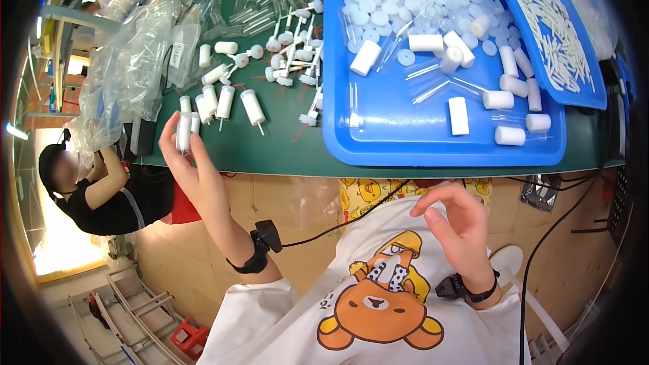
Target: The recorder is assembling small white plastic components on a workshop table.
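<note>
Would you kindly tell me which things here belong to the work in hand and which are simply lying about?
In hand:
- left hand holding a white cylinder
- right hand, holding nothing
- white cylinders on the green table
- blue tray of white parts

Lying about:
- clear plastic bags
- second blue tray of thin white sticks
- a nearby person's arm

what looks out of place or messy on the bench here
The white cylinders and plunger parts lie scattered loose on the green table, outside the blue tray. Nothing looks spilled or broken. The left hand holds one small tube.
</note>
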